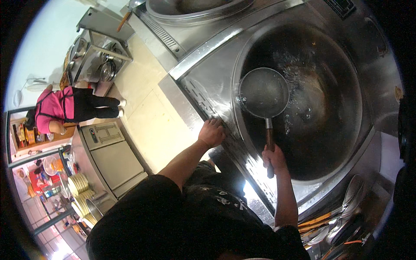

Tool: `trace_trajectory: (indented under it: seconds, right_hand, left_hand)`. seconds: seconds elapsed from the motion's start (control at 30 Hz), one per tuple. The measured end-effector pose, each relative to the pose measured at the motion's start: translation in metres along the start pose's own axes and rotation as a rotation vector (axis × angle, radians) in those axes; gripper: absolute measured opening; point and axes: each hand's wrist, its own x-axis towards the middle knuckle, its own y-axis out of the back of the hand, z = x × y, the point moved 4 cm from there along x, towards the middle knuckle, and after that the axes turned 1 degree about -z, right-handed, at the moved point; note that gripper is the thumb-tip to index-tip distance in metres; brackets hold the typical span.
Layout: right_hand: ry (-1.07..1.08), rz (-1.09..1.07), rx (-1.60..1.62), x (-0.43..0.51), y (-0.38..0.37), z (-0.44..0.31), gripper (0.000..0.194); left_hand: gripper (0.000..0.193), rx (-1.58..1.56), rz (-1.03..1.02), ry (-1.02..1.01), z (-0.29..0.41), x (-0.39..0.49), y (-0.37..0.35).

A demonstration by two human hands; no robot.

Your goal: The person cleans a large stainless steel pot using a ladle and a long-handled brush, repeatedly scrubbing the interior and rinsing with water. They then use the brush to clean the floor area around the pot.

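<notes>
My right hand (275,158) is closed round the dark wooden handle of a round wire-mesh skimmer (264,92). The skimmer's head lies over the left part of a very large, dark wok (325,143), whose inside shows shiny, bubbly patches of what looks like liquid. Whether the mesh touches the liquid I cannot tell. My left hand (212,132) rests on the slotted front edge of the stainless steel range (208,81), fingers curled over it, holding no tool that shows.
A second large wok (198,9) sits at the top. Ladles and skimmers (344,208) with long handles lie at the lower right. A person in pink (61,107) stands at the left by a steel rack. Stacked plates (79,185) and a steel-topped cabinet (117,162) are at the lower left.
</notes>
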Motion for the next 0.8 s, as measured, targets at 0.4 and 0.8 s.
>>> trace_trajectory:
  seconds: [0.4, 0.8]
  right_hand:
    - [0.003, 0.271, -0.664, -0.05, -0.033, -0.035, 0.031]
    - [0.342, 0.898, -1.381, -0.042, 0.105, -0.029, 0.028]
  left_hand:
    - [0.025, -0.012, 0.034, -0.011, -0.002, 0.0, -0.002]
    - [0.025, -0.019, 0.098, -0.023, 0.002, 0.004, 0.01]
